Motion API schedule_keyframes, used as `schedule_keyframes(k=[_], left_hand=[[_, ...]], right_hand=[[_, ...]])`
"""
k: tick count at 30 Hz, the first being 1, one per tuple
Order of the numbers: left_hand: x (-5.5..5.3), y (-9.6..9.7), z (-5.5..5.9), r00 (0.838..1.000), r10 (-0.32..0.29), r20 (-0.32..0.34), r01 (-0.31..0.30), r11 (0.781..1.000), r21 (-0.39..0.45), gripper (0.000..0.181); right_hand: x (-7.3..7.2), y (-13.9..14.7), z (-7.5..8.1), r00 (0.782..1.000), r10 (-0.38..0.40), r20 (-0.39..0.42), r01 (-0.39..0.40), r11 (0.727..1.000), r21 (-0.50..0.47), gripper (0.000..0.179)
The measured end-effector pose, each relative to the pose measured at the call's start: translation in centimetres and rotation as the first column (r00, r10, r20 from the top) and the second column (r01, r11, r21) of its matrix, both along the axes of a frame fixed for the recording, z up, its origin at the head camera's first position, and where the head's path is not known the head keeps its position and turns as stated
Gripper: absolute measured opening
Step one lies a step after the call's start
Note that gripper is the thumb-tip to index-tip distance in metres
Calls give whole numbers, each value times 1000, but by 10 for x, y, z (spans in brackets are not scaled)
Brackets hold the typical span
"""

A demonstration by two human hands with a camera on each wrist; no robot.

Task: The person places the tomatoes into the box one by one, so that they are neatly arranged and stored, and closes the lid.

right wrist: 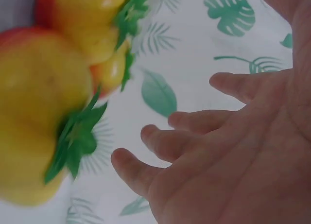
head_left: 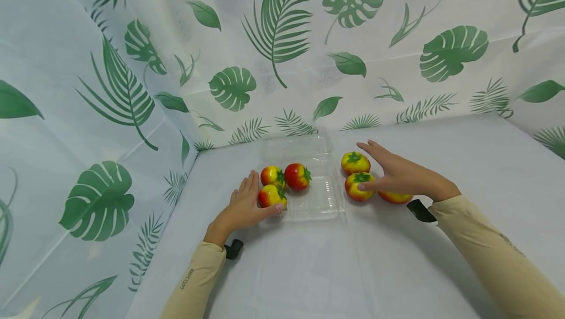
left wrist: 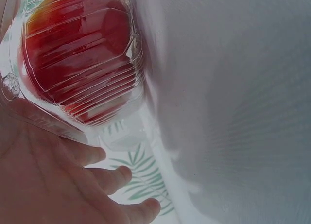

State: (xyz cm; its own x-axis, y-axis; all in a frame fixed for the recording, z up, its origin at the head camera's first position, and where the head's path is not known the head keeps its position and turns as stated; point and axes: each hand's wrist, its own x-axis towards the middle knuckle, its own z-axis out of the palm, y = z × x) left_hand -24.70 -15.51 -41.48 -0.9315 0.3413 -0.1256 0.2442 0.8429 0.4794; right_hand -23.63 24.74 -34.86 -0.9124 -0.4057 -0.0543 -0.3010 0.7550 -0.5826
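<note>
A clear plastic clamshell box (head_left: pixel 327 196) lies on the table, holding two red-yellow persimmon-like fruits (head_left: pixel 271 196) on its left and a redder one (head_left: pixel 297 176) beside them. My left hand (head_left: pixel 240 207) rests along the box's left side, fingers extended and thumb by the front corner. In the left wrist view, red fruit (left wrist: pixel 80 44) shows through the ribbed plastic. Right of the box sit three more fruits with green leafy tops, including a yellow-topped one (head_left: pixel 355 162). Over these my right hand (head_left: pixel 403 174) is spread, fingers apart; whether its thumb touches one cannot be told.
The box's clear lid (head_left: pixel 295 146) lies folded back toward the rear. A white cloth (head_left: pixel 309 270) covers the table. Leaf-printed sheeting (head_left: pixel 282 39) hangs behind and to the left.
</note>
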Motion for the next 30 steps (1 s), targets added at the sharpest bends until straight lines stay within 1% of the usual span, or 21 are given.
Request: schedule_keyframes(k=[4, 13, 19, 24, 30], left_hand=[[0, 0, 0, 1000, 0, 2, 0, 1000, 1, 131], [0, 0, 0, 1000, 3, 5, -3, 1000, -4, 131], [1, 1, 1, 1000, 1, 14, -1, 1000, 2, 131], [1, 1, 1, 1000, -2, 8, 2, 1000, -1, 130], [2, 1, 1, 1000, -6, -4, 6, 1000, -6, 129]], right_hand=[[1, 12, -6, 1000, 1, 2, -1, 1000, 10, 112], [1, 32, -24, 998, 3, 59, -5, 1000, 23, 112], [2, 37, -28, 997, 12, 77, -13, 1000, 18, 108], [1, 40, -27, 995, -1, 99, -5, 999, 53, 102], [-4, 47, -31, 995, -10, 99, 1, 995, 95, 83]])
